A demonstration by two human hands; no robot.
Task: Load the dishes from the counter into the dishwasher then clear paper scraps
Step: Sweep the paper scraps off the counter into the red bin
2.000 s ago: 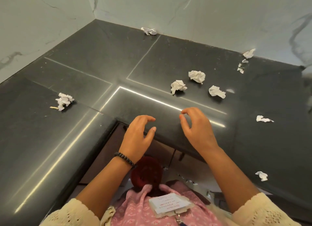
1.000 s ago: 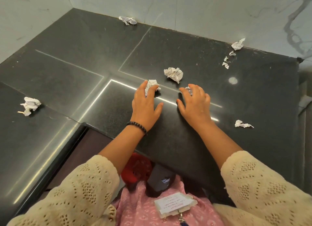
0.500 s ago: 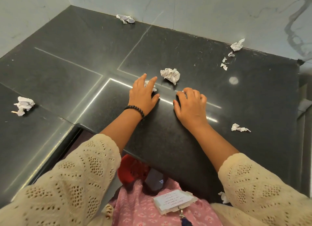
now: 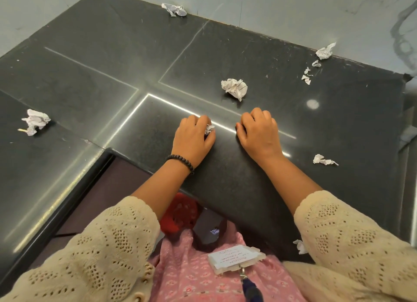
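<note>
At the counter's [image 4: 225, 200] front edge, your left hand [image 4: 194, 139] has now curled shut around a paper scrap [image 4: 209, 129] it was only touching a second ago; your right hand [image 4: 259, 132] has fisted too, its contents hidden. Scrap-clearing is underway; the crumpled ball [image 4: 234, 88] beyond remains.

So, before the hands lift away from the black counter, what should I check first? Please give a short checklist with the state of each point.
1. Left hand closed on a crumpled white paper scrap: ok, paper shows between the fingers.
2. Right hand holds a scrap: cannot tell, fingers are curled and hide what is under them.
3. Dishes gone from the black stone counter: ok, none in view.
4. Scraps left: not ok. A large crumpled ball, a left-side wad, a back-wall scrap, right corner bits and a flat torn scrap remain.
5. Bin for the scraps: cannot tell, none in view.
</note>
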